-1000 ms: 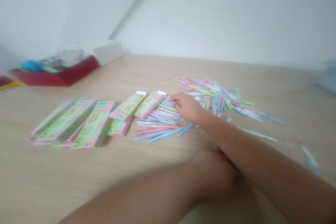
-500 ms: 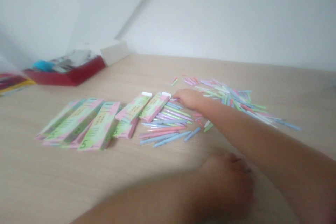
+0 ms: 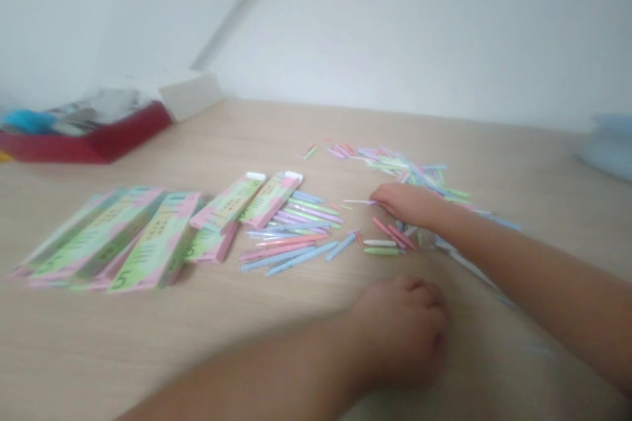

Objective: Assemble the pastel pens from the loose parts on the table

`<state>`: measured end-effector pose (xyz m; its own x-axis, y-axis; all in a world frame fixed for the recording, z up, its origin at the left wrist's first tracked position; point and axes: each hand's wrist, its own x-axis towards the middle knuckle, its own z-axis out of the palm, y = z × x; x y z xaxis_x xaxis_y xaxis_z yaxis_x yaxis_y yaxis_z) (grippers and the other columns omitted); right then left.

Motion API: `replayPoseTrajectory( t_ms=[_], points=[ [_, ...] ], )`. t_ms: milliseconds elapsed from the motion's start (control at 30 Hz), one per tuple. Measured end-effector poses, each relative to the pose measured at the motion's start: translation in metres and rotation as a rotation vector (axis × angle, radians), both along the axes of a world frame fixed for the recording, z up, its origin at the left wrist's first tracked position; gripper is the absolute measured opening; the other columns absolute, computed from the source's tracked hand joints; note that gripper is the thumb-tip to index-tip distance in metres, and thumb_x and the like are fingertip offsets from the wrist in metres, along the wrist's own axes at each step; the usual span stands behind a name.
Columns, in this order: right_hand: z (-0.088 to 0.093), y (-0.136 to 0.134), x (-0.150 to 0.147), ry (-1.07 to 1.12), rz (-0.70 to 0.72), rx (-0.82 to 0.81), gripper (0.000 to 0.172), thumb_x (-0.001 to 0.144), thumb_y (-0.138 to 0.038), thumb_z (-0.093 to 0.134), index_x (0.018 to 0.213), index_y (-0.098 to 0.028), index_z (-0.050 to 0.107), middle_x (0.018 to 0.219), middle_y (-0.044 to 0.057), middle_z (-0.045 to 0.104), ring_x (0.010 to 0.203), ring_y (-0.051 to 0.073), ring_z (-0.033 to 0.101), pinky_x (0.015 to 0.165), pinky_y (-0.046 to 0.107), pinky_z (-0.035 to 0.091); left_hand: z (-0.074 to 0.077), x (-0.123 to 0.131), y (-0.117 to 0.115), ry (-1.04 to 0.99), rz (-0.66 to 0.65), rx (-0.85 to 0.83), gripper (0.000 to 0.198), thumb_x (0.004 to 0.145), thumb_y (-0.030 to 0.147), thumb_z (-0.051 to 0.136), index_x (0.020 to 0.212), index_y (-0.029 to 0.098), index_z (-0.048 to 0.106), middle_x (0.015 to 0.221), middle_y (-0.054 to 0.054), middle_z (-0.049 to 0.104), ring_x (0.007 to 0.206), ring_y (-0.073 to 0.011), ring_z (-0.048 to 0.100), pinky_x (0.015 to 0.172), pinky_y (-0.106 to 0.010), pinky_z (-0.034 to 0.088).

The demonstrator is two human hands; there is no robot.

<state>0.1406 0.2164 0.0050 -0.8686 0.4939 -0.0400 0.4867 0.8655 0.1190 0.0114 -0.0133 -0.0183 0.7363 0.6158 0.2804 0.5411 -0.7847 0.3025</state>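
My right hand (image 3: 407, 204) is over the table with its fingers pinched together. A thin pale purple counting stick (image 3: 356, 201) pokes out leftward from its fingertips. Nearer to me is my left hand (image 3: 402, 329), back upward and fingers curled in; whatever it may hold is hidden. Between the hands lie a few loose sticks, among them a green stick (image 3: 381, 251) and a pink stick (image 3: 401, 235). A pile of pastel counting sticks (image 3: 409, 168) spreads behind my right hand, partly covered by it. To the left, more sticks (image 3: 291, 250) lie roughly side by side.
Several pink and green printed boxes (image 3: 153, 243) lie left of the sticks, some overlapping. A red tray (image 3: 133, 135) with mixed items and a white box (image 3: 192, 95) stand at the back left. A blurred pale blue thing (image 3: 607, 145) is at the right edge.
My right hand has moved right, away from the boxes, and a thin stick now shows in its fingers. My left hand stays low and curled. The view has swung slightly right.
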Motion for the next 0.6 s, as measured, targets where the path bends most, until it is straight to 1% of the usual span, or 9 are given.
replayPoseTrajectory(
  t_ms=[67,267,300,367,433,467,533,567,600],
  points=[
    [0.0,-0.005,0.017,0.013,-0.035,-0.009,0.028,0.101,-0.019,0.048,0.114,-0.017,0.072,0.114,0.012,0.075,0.107,0.026,0.07,0.091,0.034,0.049,0.0,0.0,-0.001,-0.002,0.0,-0.007,0.037,0.102,0.034,0.049,0.122,0.013,0.071,0.139,-0.012,0.065,0.125,-0.0279,0.059,0.106,-0.04,0.052],
    [-0.001,-0.02,0.057,0.07,-0.104,-0.045,0.029,0.104,-0.024,0.044,0.107,-0.02,0.072,0.107,0.009,0.077,0.098,0.025,0.072,0.085,0.034,0.052,-0.002,0.001,-0.001,-0.01,0.011,-0.018,0.037,0.101,0.033,0.05,0.127,0.012,0.068,0.142,-0.013,0.063,0.128,-0.0275,0.059,0.109,-0.039,0.05],
    [-0.001,-0.024,0.061,0.078,-0.105,-0.048,0.028,0.104,-0.025,0.044,0.107,-0.021,0.072,0.108,0.009,0.077,0.101,0.025,0.072,0.088,0.035,0.052,-0.001,0.001,-0.001,-0.009,0.012,-0.025,0.037,0.101,0.033,0.05,0.127,0.013,0.067,0.142,-0.013,0.062,0.129,-0.0275,0.058,0.11,-0.039,0.05],
    [0.001,-0.034,0.07,0.149,-0.111,-0.017,0.029,0.104,-0.029,0.044,0.11,-0.02,0.071,0.12,0.012,0.075,0.117,0.028,0.067,0.099,0.04,0.05,0.0,0.001,-0.002,-0.006,0.014,-0.041,0.036,0.101,0.033,0.051,0.128,0.014,0.067,0.142,-0.012,0.062,0.129,-0.0269,0.058,0.112,-0.039,0.049],
    [0.003,-0.053,0.078,0.314,-0.174,0.034,0.031,0.105,-0.034,0.044,0.117,-0.019,0.068,0.131,0.015,0.069,0.129,0.03,0.06,0.108,0.045,0.046,0.002,0.001,-0.002,-0.005,0.02,-0.056,0.036,0.102,0.033,0.05,0.128,0.014,0.066,0.142,-0.011,0.063,0.13,-0.0259,0.058,0.113,-0.038,0.048],
    [0.003,-0.065,0.083,0.418,-0.24,0.051,0.033,0.106,-0.036,0.042,0.119,-0.019,0.066,0.131,0.016,0.069,0.127,0.031,0.06,0.107,0.046,0.046,0.002,0.001,-0.002,-0.004,0.023,-0.063,0.037,0.102,0.033,0.049,0.129,0.015,0.066,0.142,-0.01,0.063,0.131,-0.0254,0.058,0.114,-0.038,0.047],
    [0.003,-0.093,0.096,0.593,-0.425,0.043,0.034,0.107,-0.04,0.036,0.118,-0.021,0.061,0.113,0.014,0.072,0.107,0.029,0.068,0.095,0.044,0.053,0.004,0.001,-0.003,-0.002,0.028,-0.076,0.038,0.102,0.033,0.049,0.132,0.015,0.065,0.143,-0.01,0.063,0.133,-0.0248,0.056,0.115,-0.038,0.046],
    [0.001,-0.108,0.105,0.651,-0.504,0.04,0.033,0.107,-0.041,0.033,0.115,-0.022,0.059,0.104,0.013,0.071,0.096,0.029,0.069,0.088,0.043,0.055,0.005,0.001,-0.003,0.001,0.03,-0.083,0.038,0.102,0.033,0.049,0.133,0.016,0.064,0.143,-0.01,0.063,0.133,-0.0248,0.056,0.115,-0.038,0.045],
    [-0.001,-0.124,0.114,0.693,-0.558,0.058,0.031,0.107,-0.042,0.033,0.113,-0.023,0.057,0.1,0.013,0.069,0.091,0.029,0.068,0.085,0.044,0.055,0.006,0.001,-0.004,0.006,0.031,-0.089,0.038,0.102,0.033,0.05,0.132,0.016,0.065,0.143,-0.01,0.063,0.133,-0.0249,0.056,0.115,-0.038,0.045]
  ],
)
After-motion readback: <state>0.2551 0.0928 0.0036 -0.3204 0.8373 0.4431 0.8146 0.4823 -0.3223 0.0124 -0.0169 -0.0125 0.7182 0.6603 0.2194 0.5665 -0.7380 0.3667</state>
